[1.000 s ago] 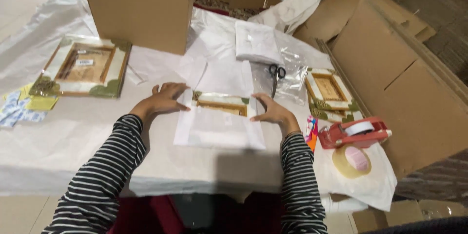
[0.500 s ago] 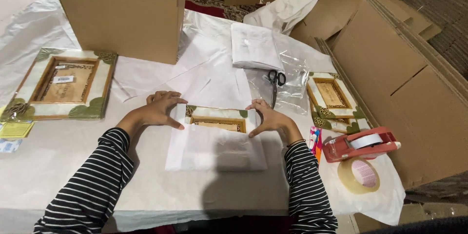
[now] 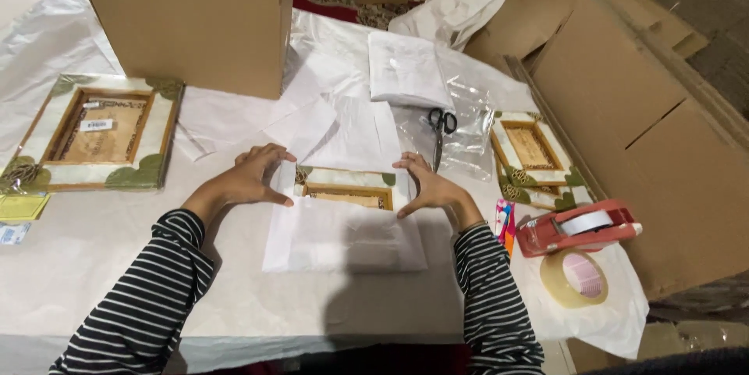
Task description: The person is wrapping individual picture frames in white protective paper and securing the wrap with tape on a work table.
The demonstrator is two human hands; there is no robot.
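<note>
Far left edge: yellow card (image 3: 22, 206) and small pale packet (image 3: 11, 233) on the paper-covered table (image 3: 101, 266), below the corner of the larger frame.
Large picture frame (image 3: 97, 141): flat on the table at left, cream border with green leaf corners, brown backing, small white barcode sticker (image 3: 97, 124) near its top.
Tall cardboard box (image 3: 191, 16): upright behind, plain brown, no label in sight.
Left hand (image 3: 246, 180): open, fingers spread, pressing the left fold of white wrapping paper (image 3: 343, 234); grips nothing.
Half-wrapped frame (image 3: 347, 189): centre of the table between both hands, only its top strip showing, the rest under the white paper.
Right hand (image 3: 429, 186): open, thumb and fingers set against the right edge of that frame and paper; closed on nothing.
Folded white packet (image 3: 406, 69): behind centre, flat rectangle.
Scissors (image 3: 441, 131): black-handled, on clear plastic film, just past the right hand.
Second small frame (image 3: 534, 156): right of the scissors, same cream and green.
Red tape dispenser (image 3: 577, 227): right, white roll loaded.
Clear tape roll (image 3: 576, 277): just below the dispenser.
Flattened cartons (image 3: 647, 110): brown, leaning at far right.
</note>
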